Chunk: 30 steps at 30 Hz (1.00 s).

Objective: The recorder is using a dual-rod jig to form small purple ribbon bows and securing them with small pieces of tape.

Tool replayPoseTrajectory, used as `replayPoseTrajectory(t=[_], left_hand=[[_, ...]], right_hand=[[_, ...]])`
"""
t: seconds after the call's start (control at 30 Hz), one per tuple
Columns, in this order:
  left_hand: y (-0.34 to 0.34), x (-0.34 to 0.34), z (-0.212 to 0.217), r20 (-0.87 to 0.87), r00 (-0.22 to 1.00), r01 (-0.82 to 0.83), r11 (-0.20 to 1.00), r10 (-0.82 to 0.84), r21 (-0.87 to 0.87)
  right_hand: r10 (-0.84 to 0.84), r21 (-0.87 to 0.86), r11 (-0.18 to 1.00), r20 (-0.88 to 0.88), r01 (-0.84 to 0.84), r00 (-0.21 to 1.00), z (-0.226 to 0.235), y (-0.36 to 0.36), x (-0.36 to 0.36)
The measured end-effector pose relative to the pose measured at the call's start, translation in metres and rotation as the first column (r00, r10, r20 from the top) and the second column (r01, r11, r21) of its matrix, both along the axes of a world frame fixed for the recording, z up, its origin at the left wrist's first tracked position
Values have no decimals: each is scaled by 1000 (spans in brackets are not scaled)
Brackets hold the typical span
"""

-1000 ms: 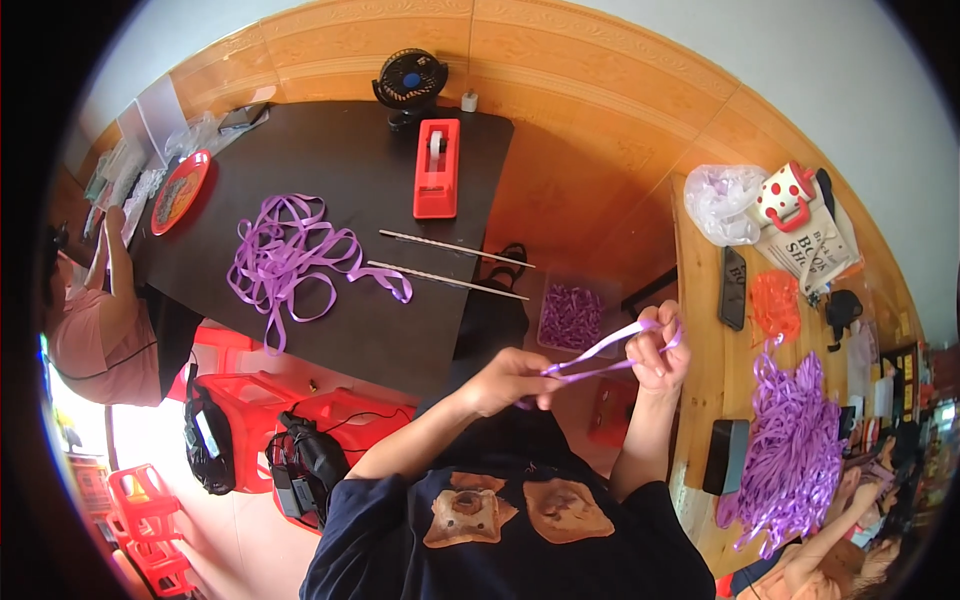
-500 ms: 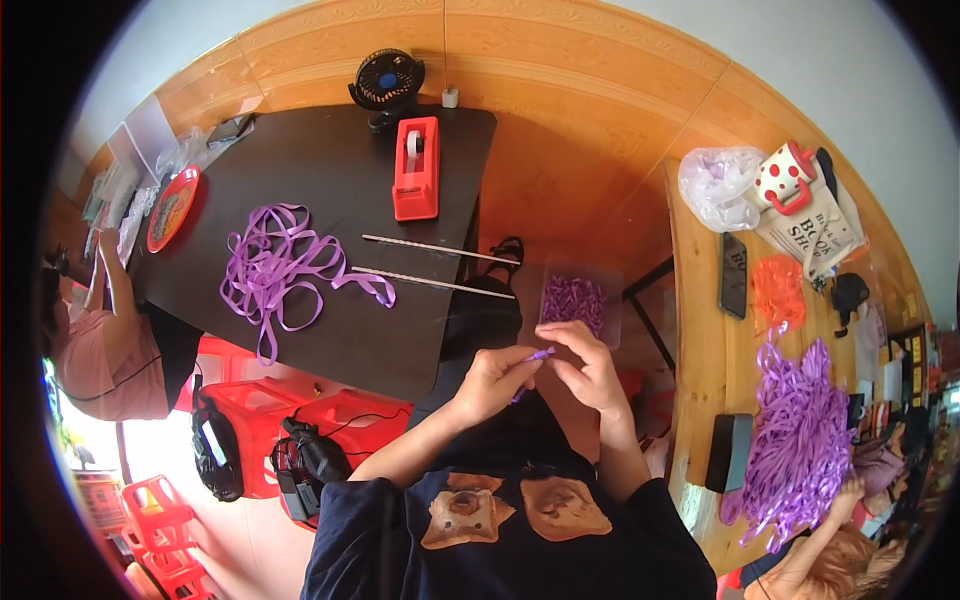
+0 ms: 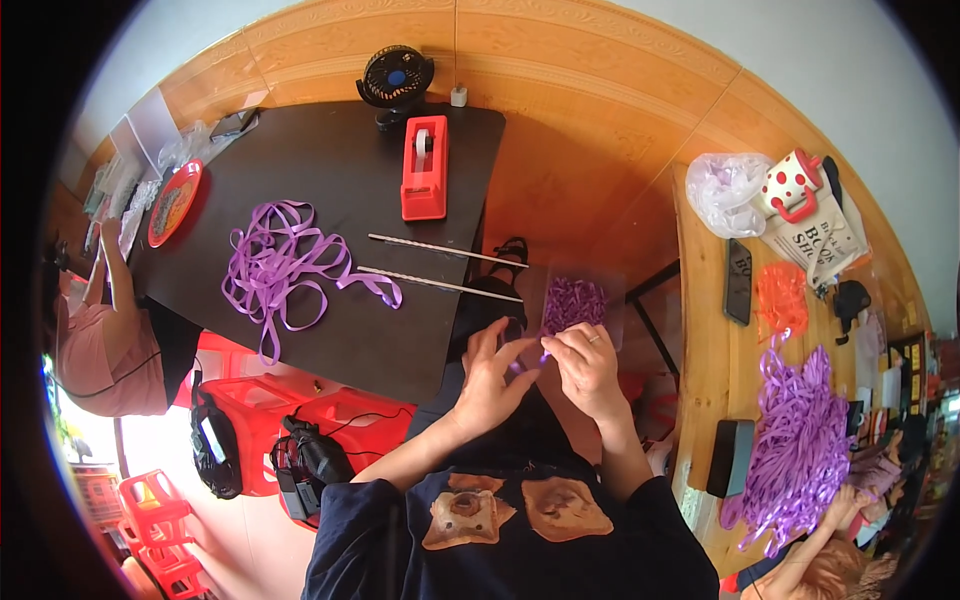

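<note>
My left hand (image 3: 490,375) and my right hand (image 3: 588,368) meet over my lap, fingertips pinched together on a small piece of purple ribbon (image 3: 543,355). Just beyond my fingers sits a clear plastic bag of purple ribbon bits (image 3: 573,300). A loose tangle of purple ribbon (image 3: 280,270) lies on the dark table (image 3: 300,160) to my left. Two thin sticks (image 3: 440,268) lie near that table's edge.
A red tape dispenser (image 3: 424,168) and a small black fan (image 3: 396,78) stand at the table's far side. A wooden bench (image 3: 720,380) on my right carries a big purple ribbon heap (image 3: 795,440), orange items, a bag. Another person (image 3: 110,330) sits at left; red stools (image 3: 300,420) below.
My hands came together from holding a long ribbon loop stretched apart; now they pinch a small piece close to the bag. The view shifted slightly.
</note>
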State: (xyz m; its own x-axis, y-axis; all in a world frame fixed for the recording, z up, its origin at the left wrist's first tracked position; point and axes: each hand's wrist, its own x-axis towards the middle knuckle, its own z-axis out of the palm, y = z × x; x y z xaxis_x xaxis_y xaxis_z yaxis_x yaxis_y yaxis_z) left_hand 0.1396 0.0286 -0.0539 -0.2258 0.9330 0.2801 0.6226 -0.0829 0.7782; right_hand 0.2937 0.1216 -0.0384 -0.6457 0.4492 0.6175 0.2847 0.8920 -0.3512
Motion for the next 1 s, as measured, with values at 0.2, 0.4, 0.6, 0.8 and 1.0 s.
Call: replayPoseTrajectory(t=[0.2,0.4,0.6,0.8,1.0], left_hand=[[10,0,-18,427,879,206,977,-213,65],[20,-3,-43,930,313,406,912,-192,52],[39,-15,-58,988,148,507,862,-53,-29],[56,-20,-56,966,191,253,960,-173,121],[67,-27,-58,944,260,65,979,-203,193]], right_hand=[[-9,25,1000,-87,11,996,4,6,-3],[-34,57,997,-133,42,990,-20,26,-10],[-52,36,998,-208,61,977,-32,57,-32],[14,64,998,-297,5,955,-15,92,-64],[91,-34,994,-313,-107,945,-21,114,-93]])
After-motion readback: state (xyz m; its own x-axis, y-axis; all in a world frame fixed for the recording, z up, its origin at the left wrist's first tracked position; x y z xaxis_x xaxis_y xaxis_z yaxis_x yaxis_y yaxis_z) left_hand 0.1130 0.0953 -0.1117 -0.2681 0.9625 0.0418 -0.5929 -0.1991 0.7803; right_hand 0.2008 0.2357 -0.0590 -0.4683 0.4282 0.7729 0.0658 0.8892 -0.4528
